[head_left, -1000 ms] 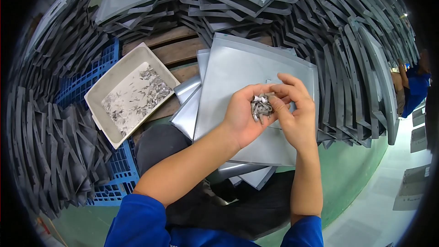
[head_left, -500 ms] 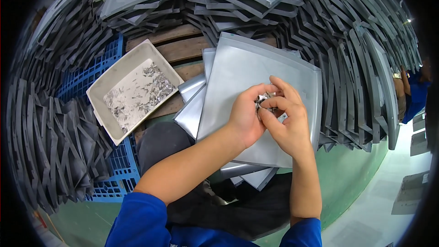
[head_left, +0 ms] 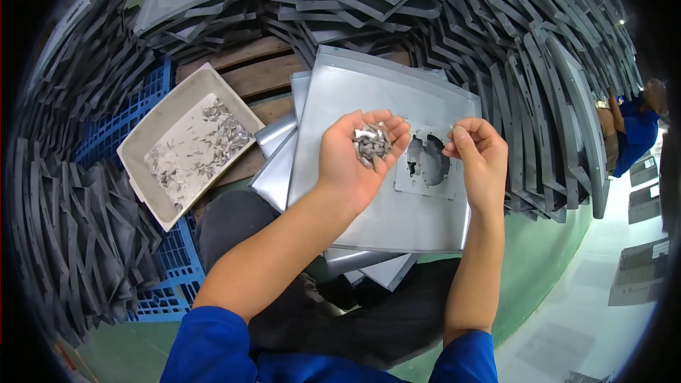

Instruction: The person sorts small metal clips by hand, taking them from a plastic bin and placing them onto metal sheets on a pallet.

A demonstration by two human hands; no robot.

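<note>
My left hand (head_left: 339,167) is cupped palm up, its fingers curled around a heap of small grey scrap pieces (head_left: 372,143). To its right, my right hand (head_left: 484,163) is closed in a pinch above the panel; a tiny grey bit may show at the fingertips, too small to name. Under both hands lies a silvery sheet-metal panel (head_left: 355,81) with raised edges. Between the hands shows its square recess (head_left: 408,184), with an irregular dark cutout. More metal panels (head_left: 273,184) stick out from beneath it.
On the left, a cream plastic bin (head_left: 145,138) holds more loose grey scraps. Stacks of bent metal panels (head_left: 78,220) surround me. Wooden slats (head_left: 259,78) and a blue plastic pallet (head_left: 170,269) lie below. At far right is another person in blue (head_left: 635,131).
My hands have parted: the right moved right, the left slightly left, opening up the view of the scrap heap and the panel's cutout. The whole view has shifted slightly.
</note>
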